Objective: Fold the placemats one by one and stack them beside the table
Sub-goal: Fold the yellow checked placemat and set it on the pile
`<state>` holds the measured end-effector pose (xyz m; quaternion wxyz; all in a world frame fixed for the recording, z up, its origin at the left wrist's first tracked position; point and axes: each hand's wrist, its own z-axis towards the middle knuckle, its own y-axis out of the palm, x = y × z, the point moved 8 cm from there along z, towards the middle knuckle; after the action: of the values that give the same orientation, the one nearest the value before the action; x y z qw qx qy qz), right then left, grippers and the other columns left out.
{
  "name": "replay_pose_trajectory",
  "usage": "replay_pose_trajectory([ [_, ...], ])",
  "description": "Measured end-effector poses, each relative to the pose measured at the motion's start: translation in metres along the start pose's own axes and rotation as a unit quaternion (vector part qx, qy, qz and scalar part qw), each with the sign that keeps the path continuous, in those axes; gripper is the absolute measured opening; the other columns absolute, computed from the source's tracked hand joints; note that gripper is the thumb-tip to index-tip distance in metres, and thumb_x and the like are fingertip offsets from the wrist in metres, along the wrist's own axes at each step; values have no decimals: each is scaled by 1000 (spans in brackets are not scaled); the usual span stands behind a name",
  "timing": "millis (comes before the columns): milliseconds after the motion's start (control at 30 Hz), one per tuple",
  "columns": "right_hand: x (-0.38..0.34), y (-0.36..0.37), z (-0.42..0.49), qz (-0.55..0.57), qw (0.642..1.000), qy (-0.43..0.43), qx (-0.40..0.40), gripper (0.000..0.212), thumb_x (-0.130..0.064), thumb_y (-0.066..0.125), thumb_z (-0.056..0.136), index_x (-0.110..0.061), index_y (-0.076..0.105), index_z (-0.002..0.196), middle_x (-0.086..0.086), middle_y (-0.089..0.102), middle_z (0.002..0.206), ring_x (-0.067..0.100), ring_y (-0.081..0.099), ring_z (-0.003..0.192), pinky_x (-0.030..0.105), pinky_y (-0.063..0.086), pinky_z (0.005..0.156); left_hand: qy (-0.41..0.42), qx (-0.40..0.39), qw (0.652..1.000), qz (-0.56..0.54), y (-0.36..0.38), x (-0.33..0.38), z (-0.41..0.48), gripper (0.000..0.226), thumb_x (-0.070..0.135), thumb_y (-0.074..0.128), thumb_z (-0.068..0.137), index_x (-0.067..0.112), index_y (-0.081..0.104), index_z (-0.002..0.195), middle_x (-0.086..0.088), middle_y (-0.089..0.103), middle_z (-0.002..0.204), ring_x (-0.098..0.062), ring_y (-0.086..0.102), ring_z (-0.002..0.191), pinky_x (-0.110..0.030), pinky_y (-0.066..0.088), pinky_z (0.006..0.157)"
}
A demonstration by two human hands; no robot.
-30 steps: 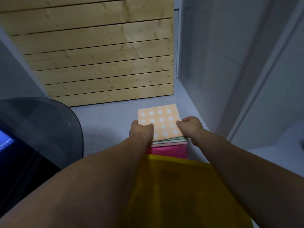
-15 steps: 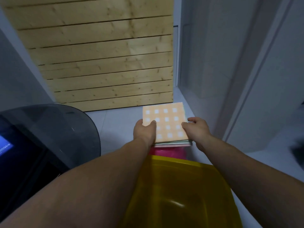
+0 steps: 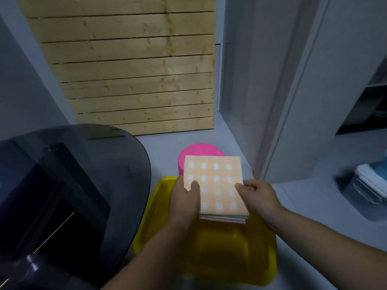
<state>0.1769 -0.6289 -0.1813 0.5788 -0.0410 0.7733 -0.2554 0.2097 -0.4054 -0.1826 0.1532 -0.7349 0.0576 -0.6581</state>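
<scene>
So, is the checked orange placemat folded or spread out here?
Folded. The orange placemat is a compact square topping a stack, layered edges showing at its near side; left hand and right hand grip the stack.

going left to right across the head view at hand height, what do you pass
dark glass table → left hand → stack of folded placemats → right hand → blurred grey bin with white cloth
</scene>
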Motion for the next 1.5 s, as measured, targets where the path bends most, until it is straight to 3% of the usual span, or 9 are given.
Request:
replay_pose_trajectory([
  [100,20,8,-22,4,999,10,-35,19,-21,65,92,-5,75,93,11,76,88,28,71,86,47,57,83,4,-9,1000,4,-3,-24,-19,34,38,50,84,26,67,111,8,72,102,-17,67,96,-44,57,86],
  [233,45,21,-34,11,998,41,-53,16,-17,65,93,-5,72,87,18,74,86,40,69,85,53,59,74,-10,-47,998,34,-2,-47,-15,17,29,54,92,32,66,105,11,70,100,-18,67,97,-43,56,87],
  [367,72,44,-32,8,994,66,-83,10,-19,68,89,-12,73,83,15,74,85,37,70,83,57,59,67,-37,-75,994,72,2,-71,-5,39,35,57,83,21,66,117,-2,71,110,-24,67,101,-48,55,90],
  [667,117,92,-3,12,971,171,-166,15,-9,67,90,-15,57,81,2,64,86,18,63,76,33,54,55,-153,-156,956,196,18,-146,16,57,18,70,91,1,37,135,-18,55,132,-33,56,119,-33,44,82],
  [833,142,109,17,4,957,238,-168,20,-4,69,86,-2,55,100,17,64,104,35,65,92,40,55,61,-196,-178,939,220,31,-175,30,69,18,75,87,-1,33,137,-19,50,139,-34,52,125,-36,44,86],
  [967,162,124,19,-5,941,287,-177,22,2,66,87,0,52,104,14,61,94,29,62,77,40,51,54,-224,-217,913,263,37,-197,35,87,24,79,83,-1,24,146,-19,43,147,-34,45,133,-42,44,99],
  [1067,172,136,19,-26,931,314,-183,22,4,64,87,-1,51,103,17,59,101,35,62,88,46,53,64,-242,-248,887,306,42,-205,36,95,29,76,86,-4,15,150,-20,38,151,-34,42,137,-40,41,104],
  [1267,184,150,18,-29,925,332,-181,30,-2,68,88,1,54,114,17,60,110,41,63,107,54,55,81,-265,-253,871,327,42,-221,38,98,35,83,78,-1,26,148,-17,45,147,-32,49,131,-39,48,99],
  [1500,186,148,19,-39,934,319,-158,26,-21,76,84,-9,54,87,17,66,110,38,67,99,55,58,79,-272,-228,880,316,39,-224,38,104,37,85,74,-3,24,148,-18,43,148,-32,46,134,-38,45,103],
])
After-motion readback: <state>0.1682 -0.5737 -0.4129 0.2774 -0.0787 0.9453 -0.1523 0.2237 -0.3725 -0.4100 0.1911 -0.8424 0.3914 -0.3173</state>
